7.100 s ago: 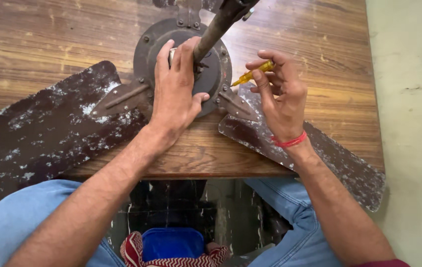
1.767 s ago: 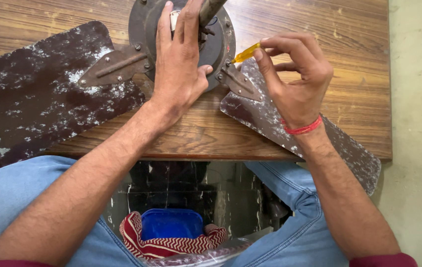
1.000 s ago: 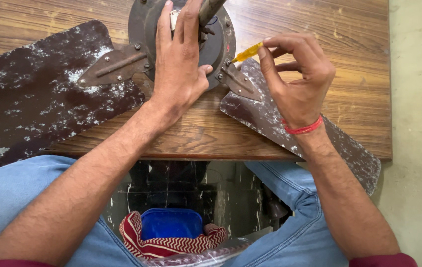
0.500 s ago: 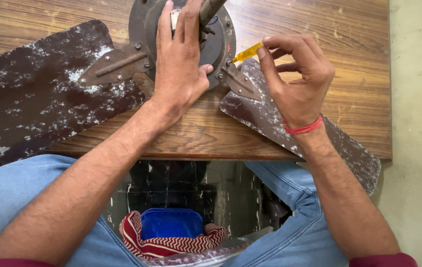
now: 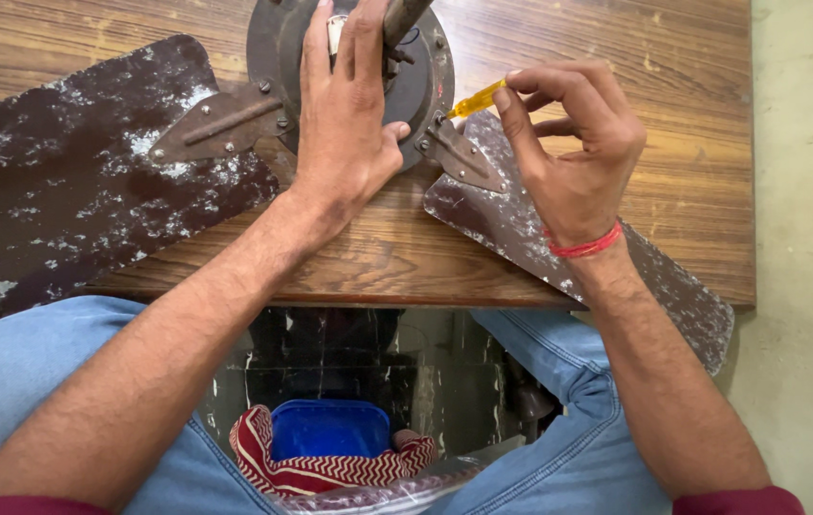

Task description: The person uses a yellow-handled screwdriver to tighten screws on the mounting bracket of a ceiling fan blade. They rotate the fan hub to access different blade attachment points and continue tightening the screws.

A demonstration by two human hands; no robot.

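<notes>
Left hand (image 5: 344, 114): fingers spread flat, pressing on the round dark metal fan motor hub (image 5: 277, 48) at the wooden table's (image 5: 692, 124) far edge. Right hand (image 5: 573, 143): fingertips pinched on a yellow-handled screwdriver (image 5: 476, 98), tip at the right paint-flecked brown blade's (image 5: 540, 238) bracket.

Fan blades (image 5: 72, 181) dark brown, white-flecked. Motor hub (image 5: 277, 43) between blades dull grey. Screwdriver (image 5: 476, 98) yellow. Worktop (image 5: 692, 143) brown wood-grain. Wrist thread (image 5: 586, 248) red. Jeans (image 5: 25, 362) pale blue.

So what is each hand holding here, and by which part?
Right hand pinches a yellow-handled screwdriver by its handle; left hand presses flat on the fan motor housing.
</notes>
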